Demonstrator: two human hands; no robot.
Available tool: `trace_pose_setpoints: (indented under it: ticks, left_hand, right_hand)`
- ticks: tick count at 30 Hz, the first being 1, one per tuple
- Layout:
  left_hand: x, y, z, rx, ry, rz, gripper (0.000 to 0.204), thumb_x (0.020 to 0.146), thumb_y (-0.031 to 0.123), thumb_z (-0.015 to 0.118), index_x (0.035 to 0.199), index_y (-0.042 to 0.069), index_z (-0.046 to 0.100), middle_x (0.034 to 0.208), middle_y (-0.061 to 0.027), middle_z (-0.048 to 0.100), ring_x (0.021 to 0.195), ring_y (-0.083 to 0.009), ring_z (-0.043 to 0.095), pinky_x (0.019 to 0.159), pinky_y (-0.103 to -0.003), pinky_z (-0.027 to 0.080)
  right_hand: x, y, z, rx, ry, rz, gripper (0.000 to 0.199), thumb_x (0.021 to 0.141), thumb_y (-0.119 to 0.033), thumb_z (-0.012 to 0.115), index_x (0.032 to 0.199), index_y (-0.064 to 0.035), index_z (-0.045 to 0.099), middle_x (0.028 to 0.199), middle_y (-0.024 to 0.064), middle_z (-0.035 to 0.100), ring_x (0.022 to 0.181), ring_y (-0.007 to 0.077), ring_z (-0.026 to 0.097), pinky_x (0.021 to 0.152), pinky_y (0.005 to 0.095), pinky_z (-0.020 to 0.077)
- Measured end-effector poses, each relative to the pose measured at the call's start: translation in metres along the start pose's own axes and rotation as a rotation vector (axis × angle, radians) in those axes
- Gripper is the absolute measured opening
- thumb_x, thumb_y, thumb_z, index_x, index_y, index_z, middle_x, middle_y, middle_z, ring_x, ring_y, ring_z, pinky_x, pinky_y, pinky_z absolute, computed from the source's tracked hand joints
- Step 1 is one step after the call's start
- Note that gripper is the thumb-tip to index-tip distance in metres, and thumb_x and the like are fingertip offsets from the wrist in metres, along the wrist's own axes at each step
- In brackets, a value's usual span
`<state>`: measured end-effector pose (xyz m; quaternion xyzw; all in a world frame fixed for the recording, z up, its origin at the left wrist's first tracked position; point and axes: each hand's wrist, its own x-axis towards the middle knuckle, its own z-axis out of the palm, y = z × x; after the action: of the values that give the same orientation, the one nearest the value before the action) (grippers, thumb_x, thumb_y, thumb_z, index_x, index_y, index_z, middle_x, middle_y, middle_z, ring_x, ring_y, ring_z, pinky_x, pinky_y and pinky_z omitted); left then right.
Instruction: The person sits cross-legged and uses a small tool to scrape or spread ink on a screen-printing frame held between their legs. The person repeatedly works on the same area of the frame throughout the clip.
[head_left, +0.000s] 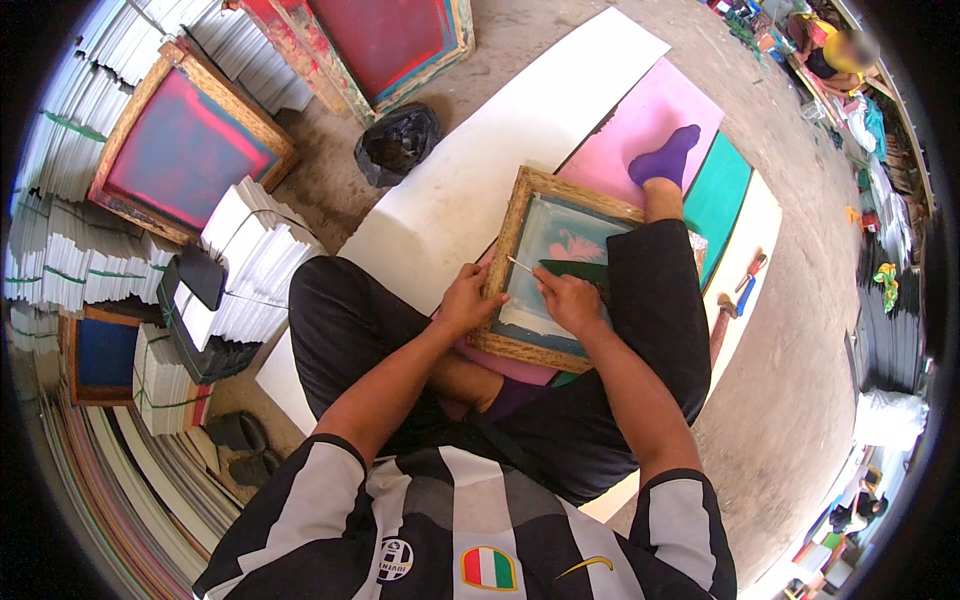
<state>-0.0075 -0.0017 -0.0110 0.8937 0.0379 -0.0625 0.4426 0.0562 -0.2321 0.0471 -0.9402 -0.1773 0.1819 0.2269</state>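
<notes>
Left forearm reaches up and slightly right. The left hand (468, 302) is clamped on the left rail of a wooden frame (511, 225), thumb over the upper face. Right forearm angles up and left, wrist bent over the mesh; the right hand (571, 300) is closed on a thin stick (519, 263) — pale tip pointing up-left, near the inner edge of that rail. Hands are apart, the frame's left part between them.

Hidden: the left fingertips, behind the rail; most of the stick, inside the right hand; the frame's right side, under the black trouser leg (655, 300). A dark green shape (572, 268) beside the right hand is partly covered; kind cannot be told. Whether the tip touches the mesh is also unclear.

Frame lies tilted between the bent legs, over pink sheeting (645, 110). Wood is mottled yellow-brown; the mesh (540, 225) is grey-blue with a darker border — a pale pink feathery figure (577, 246) shows in its upper part.
</notes>
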Motion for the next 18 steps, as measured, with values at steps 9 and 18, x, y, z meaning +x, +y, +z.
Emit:
trace_pose_setpoints:
  ticks: [9, 18]
  left_hand:
    - [0.001, 0.004, -0.001, 0.017, -0.038, -0.014, 0.072, 0.083, 0.042, 0.081, 0.131, -0.008, 0.06, 0.124, -0.0241, 0.055, 0.115, -0.0396, 0.059, 0.098, -0.043, 0.05]
    - [0.003, 0.002, 0.0, -0.041, -0.053, -0.024, 0.071, 0.083, 0.043, 0.081, 0.135, -0.002, 0.061, 0.121, -0.0225, 0.056, 0.116, -0.0383, 0.06, 0.099, -0.043, 0.049]
  right_hand:
    - [0.018, 0.026, 0.01, 0.546, -0.134, 0.095, 0.034, 0.097, -0.023, 0.068, 0.127, -0.0073, 0.072, 0.106, 0.0146, 0.077, 0.086, 0.0248, 0.072, 0.077, 0.0385, 0.0549]
    - [0.015, 0.028, 0.004, 0.485, -0.08, 0.045, 0.033, 0.099, -0.028, 0.066, 0.129, -0.0158, 0.072, 0.099, 0.0079, 0.076, 0.079, 0.0231, 0.068, 0.074, 0.0372, 0.0547]
